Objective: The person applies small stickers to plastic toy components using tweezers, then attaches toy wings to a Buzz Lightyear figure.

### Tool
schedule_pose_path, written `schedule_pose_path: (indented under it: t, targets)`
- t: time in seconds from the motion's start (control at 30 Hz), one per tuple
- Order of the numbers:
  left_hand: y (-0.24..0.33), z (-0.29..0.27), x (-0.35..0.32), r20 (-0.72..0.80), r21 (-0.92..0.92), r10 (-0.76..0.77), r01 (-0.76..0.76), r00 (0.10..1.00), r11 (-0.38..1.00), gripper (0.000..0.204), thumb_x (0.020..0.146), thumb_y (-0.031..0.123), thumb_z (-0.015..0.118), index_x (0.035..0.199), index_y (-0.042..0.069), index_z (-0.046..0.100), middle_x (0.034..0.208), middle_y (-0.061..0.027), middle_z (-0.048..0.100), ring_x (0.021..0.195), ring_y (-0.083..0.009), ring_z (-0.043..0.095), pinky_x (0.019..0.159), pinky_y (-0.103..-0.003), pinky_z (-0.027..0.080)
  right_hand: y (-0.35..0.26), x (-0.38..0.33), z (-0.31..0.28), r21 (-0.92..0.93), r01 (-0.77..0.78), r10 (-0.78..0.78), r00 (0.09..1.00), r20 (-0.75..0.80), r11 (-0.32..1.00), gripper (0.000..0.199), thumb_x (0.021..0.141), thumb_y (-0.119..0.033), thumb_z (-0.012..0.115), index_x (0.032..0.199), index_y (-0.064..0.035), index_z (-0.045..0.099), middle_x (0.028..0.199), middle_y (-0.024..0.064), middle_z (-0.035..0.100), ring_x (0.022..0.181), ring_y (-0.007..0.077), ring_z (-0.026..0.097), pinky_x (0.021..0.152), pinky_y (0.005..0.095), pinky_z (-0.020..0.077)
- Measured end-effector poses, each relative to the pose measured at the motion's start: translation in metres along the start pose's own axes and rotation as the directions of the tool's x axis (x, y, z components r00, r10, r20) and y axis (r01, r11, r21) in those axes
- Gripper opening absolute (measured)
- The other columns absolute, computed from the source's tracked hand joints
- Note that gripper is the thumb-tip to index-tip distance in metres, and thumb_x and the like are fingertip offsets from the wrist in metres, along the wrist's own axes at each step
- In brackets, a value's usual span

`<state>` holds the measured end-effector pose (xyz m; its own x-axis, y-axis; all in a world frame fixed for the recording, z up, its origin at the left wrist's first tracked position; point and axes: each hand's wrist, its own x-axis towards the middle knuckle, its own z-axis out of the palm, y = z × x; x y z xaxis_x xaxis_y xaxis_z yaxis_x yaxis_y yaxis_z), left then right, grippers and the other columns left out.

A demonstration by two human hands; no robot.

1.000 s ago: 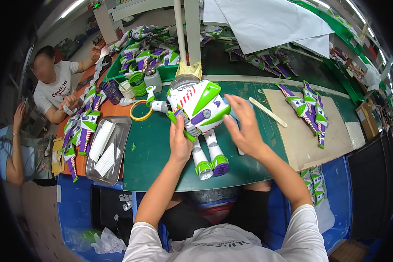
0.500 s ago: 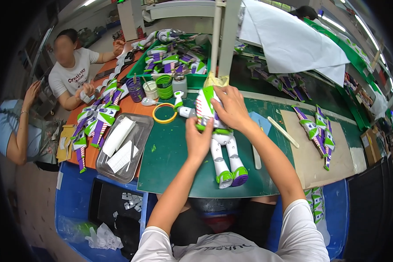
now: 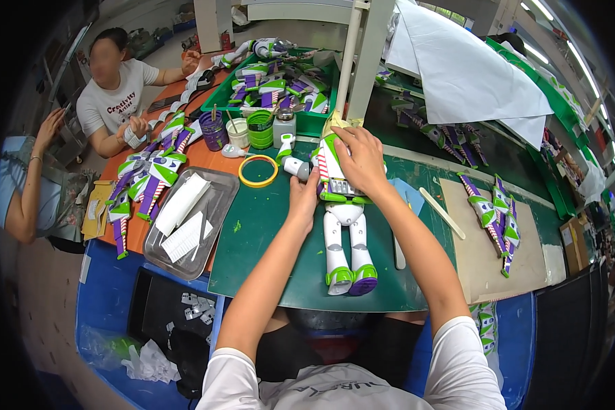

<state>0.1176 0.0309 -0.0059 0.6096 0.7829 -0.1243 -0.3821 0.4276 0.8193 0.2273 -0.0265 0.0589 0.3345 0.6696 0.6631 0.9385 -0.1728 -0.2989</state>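
Note:
A white, green and purple toy astronaut figure [image 3: 344, 213] lies on its back on the green work mat [image 3: 280, 277], feet toward me. My left hand [image 3: 303, 201] grips the left side of its torso, just below its outstretched arm. Over the chest and right side curves my right hand [image 3: 361, 160], its fingers reaching to the upper chest and holding the figure. Pale yellow wrapping [image 3: 343, 121] shows above the shoulders; the figure's head cannot be made out. Most of the chest is hidden by my right hand.
Left of the mat are a yellow tape roll [image 3: 258, 171], paint jars [image 3: 260, 130] and a metal tray [image 3: 173, 256]. Winged toy parts pile up in a green crate [image 3: 326, 121]; others lie on cardboard [image 3: 526, 263]. A wooden stick [image 3: 443, 213] lies at right. A co-worker [image 3: 119, 102] sits across left.
The figure has straightened, its legs swinging slightly left. My left hand has shifted from the waist up to the torso's side by the arm; a silvery band at the waist now shows.

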Motion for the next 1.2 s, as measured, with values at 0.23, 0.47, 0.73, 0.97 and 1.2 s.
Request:
schedule_pose_path:
  t: [0.23, 0.47, 0.73, 0.97, 1.2]
  targets:
    - [-0.001, -0.011, 0.0, 0.142, 0.127, 0.039, -0.057, 0.989, 0.99, 0.042, 0.084, 0.035, 0.054, 0.114, 0.013, 0.034, 0.106, -0.0016, 0.049, 0.087, -0.0119, 0.052, 0.075, -0.031, 0.043, 0.008, -0.003, -0.002, 0.046, -0.036, 0.037, 0.999, -0.025, 0.998, 0.035, 0.083, -0.028, 0.046, 0.108, -0.0073, 0.057, 0.11, 0.014, 0.053, 0.106, 0.0299, 0.045, 0.091, 0.0407, 0.0285]
    - [-0.01, -0.016, 0.01, 0.128, 0.198, 0.268, -0.29, 0.955, 0.936, 0.041, 0.084, 0.027, 0.055, 0.117, 0.008, 0.038, 0.109, -0.0024, 0.05, 0.095, -0.0136, 0.052, 0.081, -0.028, 0.044, 0.006, 0.005, -0.003, 0.16, -0.098, 0.097, 0.995, 0.012, 0.982, 0.04, 0.082, -0.031, 0.046, 0.109, -0.0024, 0.055, 0.1, 0.0149, 0.058, 0.096, 0.0303, 0.051, 0.084, 0.0389, 0.0366]
    - [0.004, -0.025, 0.008, 0.168, -0.24, -0.092, 0.131, 0.981, 0.962, 0.029, 0.083, 0.023, 0.049, 0.11, 0.011, 0.045, 0.107, -0.0056, 0.048, 0.093, -0.0221, 0.05, 0.081, -0.038, 0.042, 0.003, 0.005, -0.009, 0.161, -0.151, 0.147, 0.989, 0.033, 0.975, 0.037, 0.081, -0.032, 0.048, 0.096, -0.0001, 0.06, 0.096, 0.0155, 0.059, 0.092, 0.0316, 0.052, 0.081, 0.0389, 0.0396]
    - [0.083, -0.028, 0.054, -0.088, 0.04, 0.428, -0.426, 0.899, 0.904, 0.033, 0.088, 0.032, 0.042, 0.103, 0.004, 0.05, 0.104, -0.0088, 0.056, 0.099, -0.0189, 0.052, 0.078, -0.031, 0.04, 0.004, 0.004, -0.011, 0.177, -0.153, 0.15, 0.988, 0.032, 0.972, 0.035, 0.082, -0.031, 0.046, 0.092, -0.0009, 0.06, 0.093, 0.015, 0.059, 0.09, 0.0307, 0.051, 0.08, 0.0402, 0.0392]
    - [0.013, 0.035, -0.008, 0.504, 0.554, 0.686, -0.806, 0.524, 0.208, 0.034, 0.088, 0.017, 0.038, 0.117, -0.001, 0.043, 0.122, -0.0157, 0.044, 0.119, -0.0267, 0.037, 0.099, -0.035, 0.025, 0.012, 0.002, 0.006, 0.338, -0.128, 0.164, 0.983, -0.079, 0.932, 0.033, 0.083, -0.025, 0.047, 0.102, -0.0013, 0.058, 0.101, 0.0164, 0.058, 0.096, 0.0312, 0.051, 0.084, 0.037, 0.0387]
